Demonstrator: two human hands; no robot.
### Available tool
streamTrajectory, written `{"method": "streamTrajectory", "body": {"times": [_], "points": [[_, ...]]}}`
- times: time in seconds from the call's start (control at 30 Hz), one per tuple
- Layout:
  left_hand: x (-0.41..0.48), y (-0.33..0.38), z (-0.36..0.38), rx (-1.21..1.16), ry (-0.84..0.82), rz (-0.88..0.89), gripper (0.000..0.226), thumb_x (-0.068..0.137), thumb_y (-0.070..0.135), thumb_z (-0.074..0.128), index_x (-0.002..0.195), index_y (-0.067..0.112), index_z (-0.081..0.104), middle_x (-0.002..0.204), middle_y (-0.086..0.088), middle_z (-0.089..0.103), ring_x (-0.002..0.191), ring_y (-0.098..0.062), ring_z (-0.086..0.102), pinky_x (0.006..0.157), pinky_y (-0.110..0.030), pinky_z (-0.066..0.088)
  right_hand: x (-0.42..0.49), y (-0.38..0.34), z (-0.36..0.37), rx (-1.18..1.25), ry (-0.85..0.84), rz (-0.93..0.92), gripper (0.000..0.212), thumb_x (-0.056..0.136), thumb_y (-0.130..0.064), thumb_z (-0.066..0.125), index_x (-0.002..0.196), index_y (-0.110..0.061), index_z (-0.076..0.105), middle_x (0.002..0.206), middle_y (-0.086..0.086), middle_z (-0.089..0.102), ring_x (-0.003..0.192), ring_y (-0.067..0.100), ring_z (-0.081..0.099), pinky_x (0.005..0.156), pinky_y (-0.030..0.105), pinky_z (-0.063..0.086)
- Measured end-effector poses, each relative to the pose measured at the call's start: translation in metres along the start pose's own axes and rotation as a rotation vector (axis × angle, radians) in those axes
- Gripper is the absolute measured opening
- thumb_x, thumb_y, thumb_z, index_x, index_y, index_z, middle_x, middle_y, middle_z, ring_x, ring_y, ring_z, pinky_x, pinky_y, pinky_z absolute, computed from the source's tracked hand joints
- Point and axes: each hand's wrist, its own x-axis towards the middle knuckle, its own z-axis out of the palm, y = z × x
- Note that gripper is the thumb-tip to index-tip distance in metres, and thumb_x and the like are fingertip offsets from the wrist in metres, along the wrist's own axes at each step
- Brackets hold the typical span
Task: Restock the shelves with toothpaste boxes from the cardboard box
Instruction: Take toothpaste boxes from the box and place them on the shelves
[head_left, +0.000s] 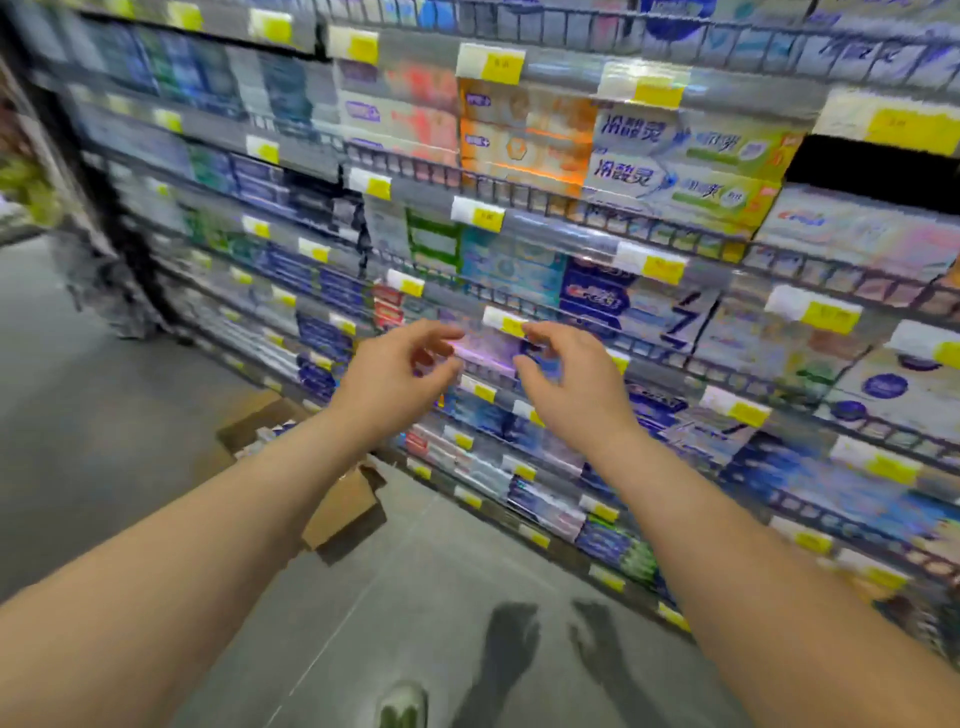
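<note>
Fingers of left hand and right hand flank one purple toothpaste box (grip too blurred to tell).

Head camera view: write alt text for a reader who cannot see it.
A left hand and right hand reach, fingers curled, toward the ends of a purple toothpaste box on a motion-blurred, crowded shelf. An open cardboard box sits on the grey floor behind the left forearm.

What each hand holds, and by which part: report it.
Cannot be told for sure. The left hand and right hand have curled fingers at opposite ends of a purple box; blur hides any real grip.
</note>
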Motion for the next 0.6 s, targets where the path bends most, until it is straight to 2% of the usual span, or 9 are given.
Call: {"method": "streamTrajectory", "body": {"times": [0.1,0.27,0.37,0.43,0.6], "points": [[-0.035,-0.041,-0.045,0.042,0.025,-0.104,0.026,0.085,0.026,0.066,0.111,0.028,0.064,0.095,0.010,0.069,0.086,-0.005,0.064,0.082,-0.023,0.049,-0.005,-0.040,0.041,0.056,-0.106,-0.038,0.034,0.089,-0.025,0.057,0.122,-0.016,0.058,0.117,0.004,0.062,0.111,0.022,0.053,0.091,0.032,0.041],[-0.081,-0.119,-0.130,0.053,0.097,-0.240,0.026,0.084,0.026,0.067,0.108,0.034,0.064,0.092,0.011,0.069,0.080,-0.010,0.064,0.080,-0.027,0.051,0.008,-0.118,0.115,0.113,-0.193,-0.117,0.033,0.088,-0.025,0.060,0.119,-0.017,0.060,0.110,0.003,0.065,0.101,0.019,0.057,0.083,0.026,0.041],[-0.100,-0.166,-0.190,0.083,0.154,-0.287,0.025,0.083,0.021,0.067,0.106,0.033,0.064,0.089,0.011,0.067,0.076,-0.010,0.061,0.072,-0.015,0.046,0.023,-0.176,0.171,0.137,-0.265,-0.179,0.034,0.089,-0.026,0.058,0.122,-0.018,0.059,0.112,0.001,0.064,0.102,0.019,0.058,0.086,0.029,0.045],[-0.108,-0.198,-0.229,0.102,0.159,-0.306,0.024,0.084,0.020,0.066,0.104,0.033,0.063,0.089,0.009,0.067,0.075,-0.009,0.060,0.075,-0.018,0.046,0.030,-0.217,0.211,0.171,-0.297,-0.201,0.035,0.090,-0.026,0.057,0.124,-0.016,0.057,0.114,0.001,0.063,0.104,0.018,0.056,0.089,0.031,0.045],[-0.116,-0.281,-0.304,0.181,0.102,-0.336,0.025,0.085,0.024,0.064,0.108,0.033,0.063,0.091,0.012,0.066,0.083,-0.008,0.061,0.080,-0.024,0.047,0.047,-0.288,0.303,0.194,-0.386,-0.195,0.035,0.092,-0.027,0.054,0.125,-0.019,0.055,0.118,-0.003,0.061,0.097,0.005,0.050,0.082,0.022,0.039]]}}
